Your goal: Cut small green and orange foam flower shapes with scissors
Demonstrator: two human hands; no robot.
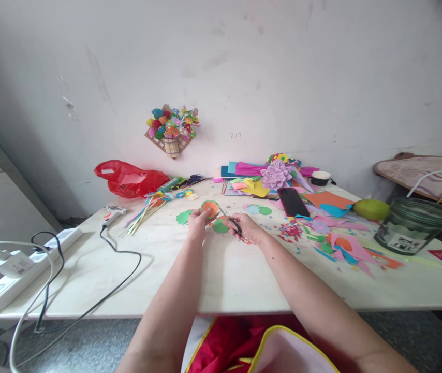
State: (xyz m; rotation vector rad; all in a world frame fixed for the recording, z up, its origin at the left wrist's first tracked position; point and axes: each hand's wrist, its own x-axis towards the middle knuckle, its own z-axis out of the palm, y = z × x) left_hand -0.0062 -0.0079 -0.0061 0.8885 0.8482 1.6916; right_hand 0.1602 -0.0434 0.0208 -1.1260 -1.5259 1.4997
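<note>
My left hand (pixel 198 224) pinches an orange paper piece (pixel 210 208) with a rounded outline, held above the table. My right hand (pixel 245 228) is closed around the dark handles of a pair of scissors (pixel 236 226). The scissor blades point up and left, close to the right edge of the orange piece; whether they touch it I cannot tell. Below and between the hands lies a green paper circle (pixel 221 226). A green scalloped piece (pixel 183 217) rests left of my left hand. Beyond my right hand are a pale blue scalloped piece (pixel 252 209) and another green circle (pixel 265 211).
Paper scraps (pixel 345 248) and a pile of red and blue snippets (pixel 291 231) lie at right, near a phone (pixel 293 202) and a green jar (pixel 411 228). A glue gun (pixel 114 216), its cord and a power strip (pixel 30 267) occupy the left. A red bag (pixel 130 180) lies behind.
</note>
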